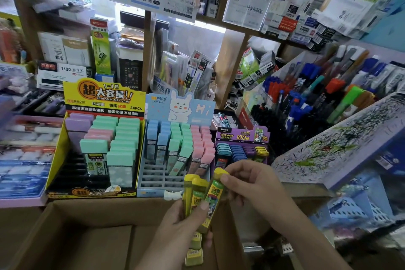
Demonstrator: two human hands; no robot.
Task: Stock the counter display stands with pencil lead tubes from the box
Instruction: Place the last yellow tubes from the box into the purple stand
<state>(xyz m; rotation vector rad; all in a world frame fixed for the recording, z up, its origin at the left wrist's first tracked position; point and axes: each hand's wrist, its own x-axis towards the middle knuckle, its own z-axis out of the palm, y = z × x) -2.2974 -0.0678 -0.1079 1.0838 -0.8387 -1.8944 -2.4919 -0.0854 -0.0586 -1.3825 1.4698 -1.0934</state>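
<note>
My left hand point(182, 223) grips a bunch of yellow pencil lead tubes point(195, 195) upright over the open cardboard box point(72, 221). My right hand point(247, 182) pinches the yellow cap of the rightmost tube point(215, 193) in that bunch. Just behind the hands stands a small purple display stand point(242, 136) holding blue, purple and yellow tubes. To its left is a light blue rabbit stand point(157, 173) with blue, green and pink tubes and several bare slots at its front. A yellow stand point(55, 155) at the left holds wide green, pink and purple cases.
Trays of pens point(306, 103) fill the right side, with a scribbled test pad point(341, 140) in front of them. Shelves of boxed stationery point(72, 55) rise behind the stands. Flat trays of erasers point(24, 151) lie at the far left.
</note>
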